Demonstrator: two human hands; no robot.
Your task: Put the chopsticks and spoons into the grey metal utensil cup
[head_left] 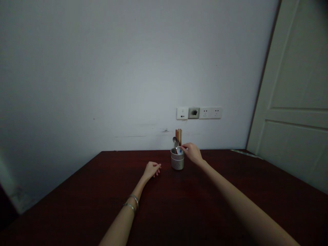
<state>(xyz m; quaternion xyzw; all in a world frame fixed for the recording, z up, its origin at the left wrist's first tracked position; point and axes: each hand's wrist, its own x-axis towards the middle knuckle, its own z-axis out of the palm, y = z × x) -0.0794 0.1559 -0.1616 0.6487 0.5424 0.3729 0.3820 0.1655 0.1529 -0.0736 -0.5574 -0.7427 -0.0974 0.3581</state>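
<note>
A small grey perforated utensil holder (177, 164) stands on the dark red-brown table (179, 212) near its far edge. Wooden chopsticks (178, 135) and a metal spoon (175, 140) stick up out of it. My right hand (192, 153) reaches to the holder's rim, its fingers pinched on a small white and blue spoon (179, 150) at the top. My left hand (151, 169) rests on the table left of the holder, fingers loosely curled, holding nothing. Two bracelets (132, 202) sit on my left wrist.
A pale wall (128, 68) rises right behind the table, with a row of sockets (199, 113) above the holder. A white door (294, 102) stands at the right, close to the table's far right corner.
</note>
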